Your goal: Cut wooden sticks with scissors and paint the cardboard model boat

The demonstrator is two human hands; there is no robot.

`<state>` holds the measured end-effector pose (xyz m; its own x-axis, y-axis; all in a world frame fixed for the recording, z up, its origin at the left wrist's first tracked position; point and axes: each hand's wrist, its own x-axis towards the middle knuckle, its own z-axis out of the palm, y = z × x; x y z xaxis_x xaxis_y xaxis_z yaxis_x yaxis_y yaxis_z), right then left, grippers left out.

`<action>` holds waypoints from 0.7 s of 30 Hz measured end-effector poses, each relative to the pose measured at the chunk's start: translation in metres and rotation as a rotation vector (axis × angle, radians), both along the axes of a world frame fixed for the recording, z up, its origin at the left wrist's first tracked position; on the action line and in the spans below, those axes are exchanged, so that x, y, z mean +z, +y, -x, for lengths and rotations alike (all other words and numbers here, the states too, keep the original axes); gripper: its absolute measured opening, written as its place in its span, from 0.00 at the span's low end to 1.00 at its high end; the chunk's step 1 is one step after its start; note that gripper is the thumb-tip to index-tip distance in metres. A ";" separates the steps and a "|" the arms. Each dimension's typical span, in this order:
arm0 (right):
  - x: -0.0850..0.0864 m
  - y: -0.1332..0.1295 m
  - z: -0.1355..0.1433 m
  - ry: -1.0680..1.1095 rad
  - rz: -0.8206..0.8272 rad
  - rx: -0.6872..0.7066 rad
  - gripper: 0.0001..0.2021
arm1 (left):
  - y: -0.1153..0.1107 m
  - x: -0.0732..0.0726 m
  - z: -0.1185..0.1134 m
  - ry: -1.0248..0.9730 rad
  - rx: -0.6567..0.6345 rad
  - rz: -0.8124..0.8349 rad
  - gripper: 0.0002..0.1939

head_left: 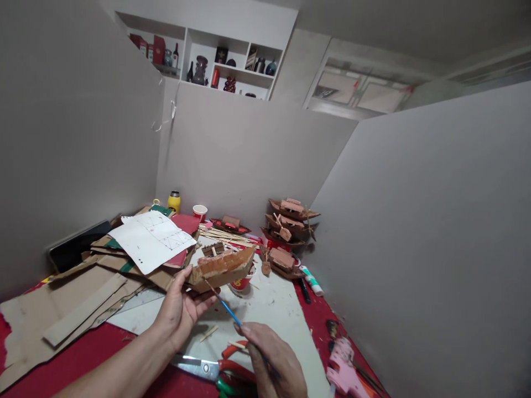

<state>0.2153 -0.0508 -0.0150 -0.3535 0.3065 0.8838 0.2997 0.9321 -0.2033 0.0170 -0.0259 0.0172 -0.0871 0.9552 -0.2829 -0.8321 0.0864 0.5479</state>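
Observation:
A cardboard model boat point(226, 265), its side partly coated orange-brown, is raised over the white sheet. My left hand point(182, 304) holds it from below at its near left end, thumb up against the side. In my right hand point(271, 356), the fingers are closed round a thin blue paintbrush point(228, 309). The brush tip meets the boat's lower side close to my left fingers. Behind the boat, a red paper cup point(243, 283) is partly hidden. Scissors point(207, 367) with red and green handles lie below, partly covered by my right hand.
Cardboard pieces point(87, 309) and a drawn paper sheet point(151, 240) lie left. Finished-looking brown boats point(290, 226) are stacked at the back right, near thin wooden sticks point(228, 236). A pink glue gun point(344, 367) lies front right. Grey partitions point(257, 149) enclose the table.

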 end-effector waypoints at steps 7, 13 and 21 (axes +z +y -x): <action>-0.011 0.006 -0.014 0.149 0.111 -0.156 0.17 | 0.001 -0.005 0.000 0.025 -0.018 0.008 0.18; -0.007 0.003 -0.003 0.030 0.051 -0.072 0.16 | 0.000 -0.003 -0.003 0.046 -0.018 0.000 0.16; -0.006 0.006 0.002 0.017 0.027 -0.002 0.17 | -0.001 -0.002 -0.003 0.058 0.003 -0.005 0.14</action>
<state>0.2137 -0.0446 -0.0212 -0.3377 0.3310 0.8811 0.2979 0.9256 -0.2335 0.0203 -0.0265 0.0151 -0.1061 0.9563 -0.2723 -0.7990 0.0810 0.5959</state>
